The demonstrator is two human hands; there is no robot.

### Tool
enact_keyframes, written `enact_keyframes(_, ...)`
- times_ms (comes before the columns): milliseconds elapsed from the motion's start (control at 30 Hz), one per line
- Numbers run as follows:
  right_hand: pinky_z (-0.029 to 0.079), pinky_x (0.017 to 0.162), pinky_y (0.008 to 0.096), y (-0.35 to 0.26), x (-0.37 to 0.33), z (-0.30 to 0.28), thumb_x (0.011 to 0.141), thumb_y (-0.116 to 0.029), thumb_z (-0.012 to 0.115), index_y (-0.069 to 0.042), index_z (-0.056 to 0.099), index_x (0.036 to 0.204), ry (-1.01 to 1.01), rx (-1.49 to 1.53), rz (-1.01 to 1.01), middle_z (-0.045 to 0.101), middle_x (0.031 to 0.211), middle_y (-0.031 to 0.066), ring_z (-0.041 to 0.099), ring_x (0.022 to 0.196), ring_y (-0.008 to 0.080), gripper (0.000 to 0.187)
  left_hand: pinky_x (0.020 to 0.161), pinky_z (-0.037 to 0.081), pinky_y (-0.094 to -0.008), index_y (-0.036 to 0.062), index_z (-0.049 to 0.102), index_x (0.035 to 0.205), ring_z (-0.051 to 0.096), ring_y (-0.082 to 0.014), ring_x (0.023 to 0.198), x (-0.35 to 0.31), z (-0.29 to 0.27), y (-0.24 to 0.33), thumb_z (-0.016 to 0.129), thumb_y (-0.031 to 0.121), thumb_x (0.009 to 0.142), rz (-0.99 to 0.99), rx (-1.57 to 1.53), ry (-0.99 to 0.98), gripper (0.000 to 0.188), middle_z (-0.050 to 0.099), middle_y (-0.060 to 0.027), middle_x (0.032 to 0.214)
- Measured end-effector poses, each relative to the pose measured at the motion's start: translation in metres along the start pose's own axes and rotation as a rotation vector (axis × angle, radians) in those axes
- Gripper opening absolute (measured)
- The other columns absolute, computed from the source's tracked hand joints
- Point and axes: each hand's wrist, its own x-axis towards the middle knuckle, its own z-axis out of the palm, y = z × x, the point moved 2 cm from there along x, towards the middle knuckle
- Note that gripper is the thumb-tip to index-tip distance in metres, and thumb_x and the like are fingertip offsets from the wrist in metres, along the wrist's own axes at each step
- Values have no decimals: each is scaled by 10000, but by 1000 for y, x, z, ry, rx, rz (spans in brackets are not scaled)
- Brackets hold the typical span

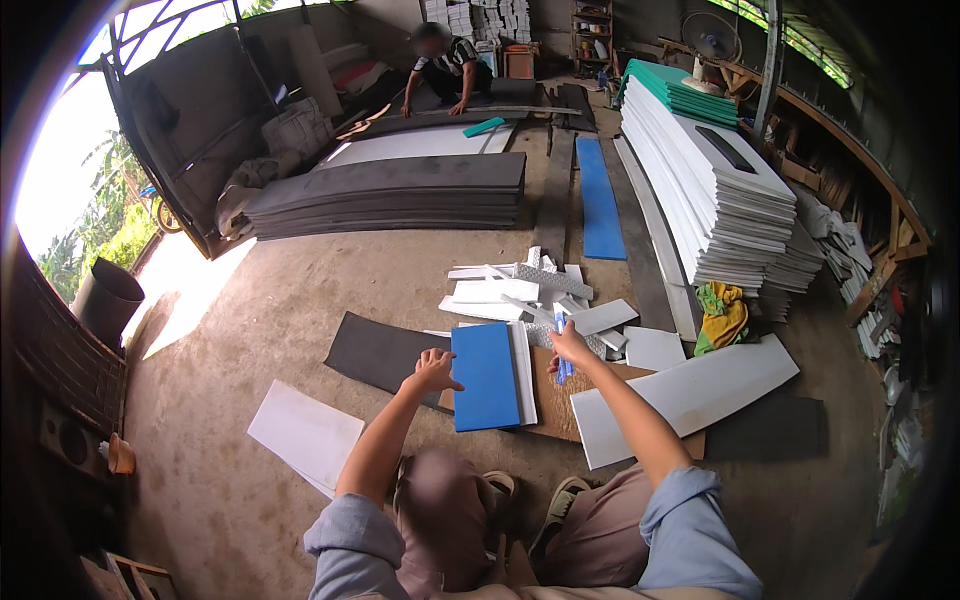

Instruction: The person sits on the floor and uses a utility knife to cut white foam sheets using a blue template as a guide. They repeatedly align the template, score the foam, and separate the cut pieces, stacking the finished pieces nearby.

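1. Rests left hand (434,371) on the nine-o'clock edge of a blue sheet (486,380), with thumb and fingers spread wide.
2. Grips a slim blue-and-white tool (564,371) in right hand (571,345), with fingers wrapped around it, at two o'clock from the blue sheet.
3. Has the blue sheet at six o'clock from the view's centre, partly over a white sheet (525,372).
4. Has white offcuts (495,290) at one o'clock from it, a white slab (690,400) at three.

Left grip (434,372) splayed, right grip (571,347) curled
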Motion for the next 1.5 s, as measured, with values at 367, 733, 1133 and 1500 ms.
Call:
enact_keyframes(367,470,585,436,75,94,75,805,-224,433,16,391,1035,98,-692,-145,592,658,189,598,603,328,336,904,1,-685,137,166,1338,-49,-398,1273,93,88,31,774,500,399,316,-90,166,1176,58,-146,1392)
enact_keyframes(733,442,640,506,63,179,102,869,-244,362,-7,426,974,139,-831,-141,578,715,255,567,708,422,267,859,-37,-709,171,-1,1367,-135,-384,1272,109,96,24,780,517,338,226,-95,-70,1337,-68,-101,1419)
enact_keyframes(1133,486,631,429,63,208,111,784,-111,408,52,510,948,139,-1007,-124,609,737,217,617,689,320,253,883,-54,-686,219,13,1368,-123,-357,1283,110,94,29,791,491,308,209,-168,-53,1343,-48,-81,1423)
enact_keyframes(1500,486,523,335,50,164,122,744,-59,426,33,597,723,-327,-939,439,604,624,118,600,539,208,195,895,-46,-681,288,23,1362,-130,-339,1285,108,98,23,792,493,290,162,-132,-14,1334,-58,-44,1426)
